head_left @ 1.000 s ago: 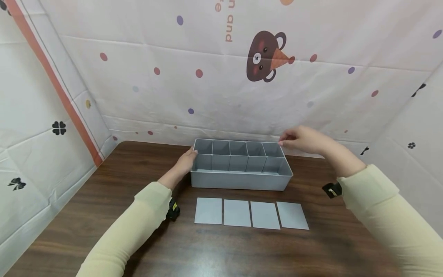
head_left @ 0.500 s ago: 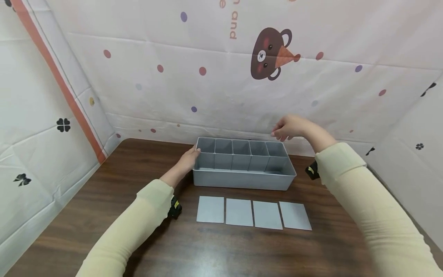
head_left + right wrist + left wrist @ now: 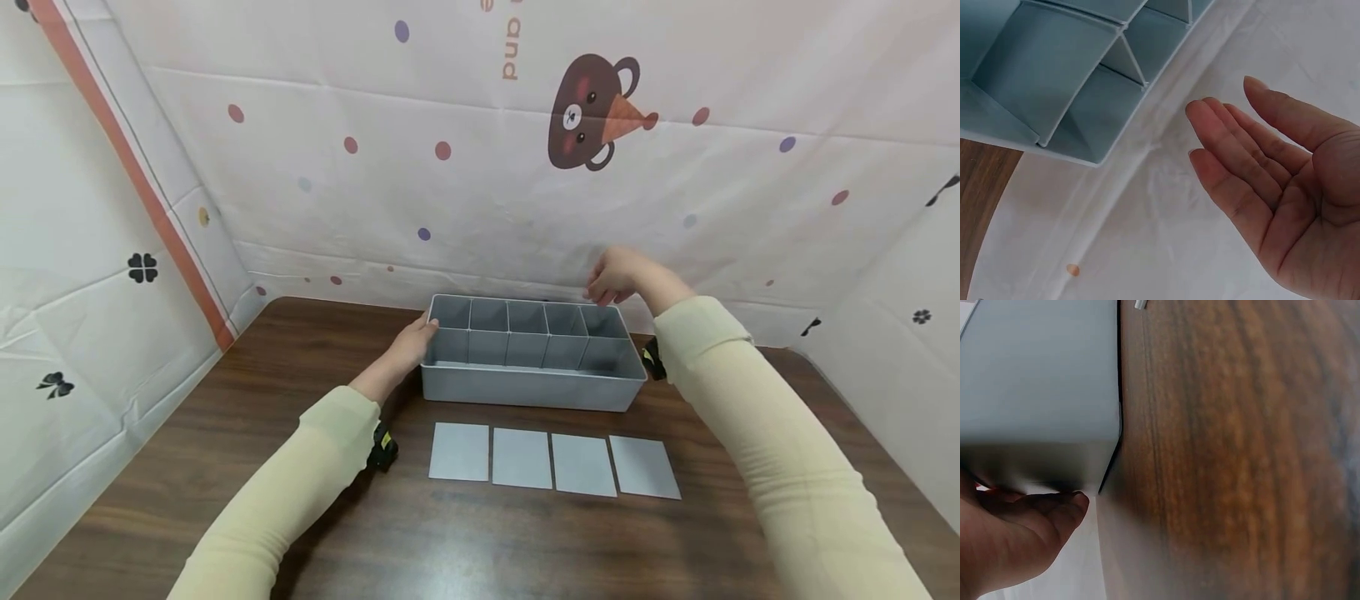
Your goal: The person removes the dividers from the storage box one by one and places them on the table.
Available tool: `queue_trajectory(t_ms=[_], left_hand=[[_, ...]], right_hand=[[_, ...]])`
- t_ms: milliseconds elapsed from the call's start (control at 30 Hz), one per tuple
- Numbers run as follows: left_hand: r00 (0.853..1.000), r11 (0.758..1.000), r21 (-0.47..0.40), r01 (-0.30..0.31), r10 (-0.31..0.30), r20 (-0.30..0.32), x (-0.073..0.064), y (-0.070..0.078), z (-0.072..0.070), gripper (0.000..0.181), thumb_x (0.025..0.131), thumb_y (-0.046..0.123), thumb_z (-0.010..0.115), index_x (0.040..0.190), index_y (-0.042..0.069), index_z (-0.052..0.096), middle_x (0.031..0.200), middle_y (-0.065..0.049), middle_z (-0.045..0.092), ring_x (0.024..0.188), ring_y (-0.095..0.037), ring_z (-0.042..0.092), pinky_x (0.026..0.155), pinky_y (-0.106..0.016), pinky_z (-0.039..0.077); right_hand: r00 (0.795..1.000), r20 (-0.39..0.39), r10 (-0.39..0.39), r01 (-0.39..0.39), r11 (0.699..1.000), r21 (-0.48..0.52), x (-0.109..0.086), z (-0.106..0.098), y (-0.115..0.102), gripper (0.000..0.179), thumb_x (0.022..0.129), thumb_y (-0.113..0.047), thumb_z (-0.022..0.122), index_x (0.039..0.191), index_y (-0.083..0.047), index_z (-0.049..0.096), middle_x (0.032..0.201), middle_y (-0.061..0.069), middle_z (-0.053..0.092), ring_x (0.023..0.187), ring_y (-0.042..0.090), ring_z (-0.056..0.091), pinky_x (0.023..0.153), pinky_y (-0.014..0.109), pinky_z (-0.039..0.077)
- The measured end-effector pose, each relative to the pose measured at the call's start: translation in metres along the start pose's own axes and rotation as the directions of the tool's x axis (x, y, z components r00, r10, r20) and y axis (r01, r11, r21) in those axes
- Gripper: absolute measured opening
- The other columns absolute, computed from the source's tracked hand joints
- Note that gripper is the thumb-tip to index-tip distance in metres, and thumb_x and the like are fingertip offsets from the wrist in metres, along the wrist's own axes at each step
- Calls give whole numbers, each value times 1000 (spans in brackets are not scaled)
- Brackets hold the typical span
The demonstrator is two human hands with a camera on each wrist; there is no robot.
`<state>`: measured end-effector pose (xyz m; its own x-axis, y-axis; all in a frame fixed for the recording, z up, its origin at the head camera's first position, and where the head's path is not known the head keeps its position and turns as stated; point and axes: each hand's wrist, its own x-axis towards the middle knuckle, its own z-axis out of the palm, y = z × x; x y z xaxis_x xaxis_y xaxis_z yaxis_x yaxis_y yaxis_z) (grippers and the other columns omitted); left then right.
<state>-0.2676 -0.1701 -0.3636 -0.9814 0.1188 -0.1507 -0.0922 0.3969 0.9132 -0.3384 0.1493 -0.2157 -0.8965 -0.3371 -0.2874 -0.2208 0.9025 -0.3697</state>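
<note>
A grey plastic divided storage box (image 3: 525,388) stands near the back of the table, with a row of small compartments behind a long front one. At its left end my left hand (image 3: 408,343) grips the wall, thumb over the rim. The left wrist view shows this hand (image 3: 1019,534) with its fingers against the end of the box (image 3: 1041,369). My right hand (image 3: 618,273) hovers by the back right corner. In the right wrist view that hand (image 3: 1272,181) has loosely bent fingers, holds nothing and is apart from the box (image 3: 1035,69).
In front of the box lies a row of several pale square cards, the leftmost card (image 3: 459,452) and the rightmost card (image 3: 645,467) among them. A white printed cloth (image 3: 337,192) hangs behind the dark wooden table (image 3: 420,542).
My right hand has risen and moved left from beside the box's back right corner to over its back edge. The left hand stays at the left end. The head view has shifted slightly.
</note>
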Motion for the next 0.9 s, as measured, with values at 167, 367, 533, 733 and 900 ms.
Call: queue_trajectory(t_ms=[167, 367, 533, 733, 900], left_hand=[[1000, 1000, -3, -10, 10, -6, -1, -1, 1, 59, 114, 29, 21, 165, 4, 5, 174, -15, 3, 162, -35, 4, 132, -54, 11], [1000, 1000, -5, -16, 16, -7, -1, -2, 2, 59, 114, 29, 21, 165, 5, 5, 175, -15, 4, 162, -35, 5, 132, -55, 11], [1000, 1000, -5, -13, 13, -5, -3, -1, 2, 59, 114, 29, 21, 165, 5, 5, 175, -15, 4, 163, -35, 5, 132, -56, 11], [1000, 1000, -8, -9, 9, -4, -3, 0, 1, 59, 114, 29, 21, 165, 6, 5, 175, -14, 3, 163, -34, 5, 132, -55, 11], [1000, 1000, -7, -7, 7, 0, -2, -1, 2, 59, 114, 29, 22, 165, 6, 4, 175, -15, 3, 163, -35, 5, 132, -55, 11]], right_hand=[[999, 7, 47, -47, 998, 31, 7, 6, 1, 24, 96, -7, 64, 109, 12, 71, 78, 9, 76, 67, 10, 67, 72, 32, 62], [994, 15, 112, -113, 992, 59, 16, 16, 5, 16, 93, -4, 64, 95, 10, 72, 64, 0, 68, 59, 10, 62, 66, 27, 60], [988, 17, 155, -156, 985, 70, 25, 27, 11, 10, 91, -3, 67, 88, 5, 71, 60, -2, 66, 57, 10, 63, 65, 28, 61], [981, 39, 189, -192, 976, 104, 32, 35, 15, 12, 92, -3, 67, 93, 8, 68, 62, 1, 67, 61, 11, 67, 69, 31, 64], [977, 52, 208, -213, 969, 123, 38, 39, 18, 16, 91, -4, 69, 97, 10, 70, 63, 4, 68, 59, 12, 67, 68, 31, 64]])
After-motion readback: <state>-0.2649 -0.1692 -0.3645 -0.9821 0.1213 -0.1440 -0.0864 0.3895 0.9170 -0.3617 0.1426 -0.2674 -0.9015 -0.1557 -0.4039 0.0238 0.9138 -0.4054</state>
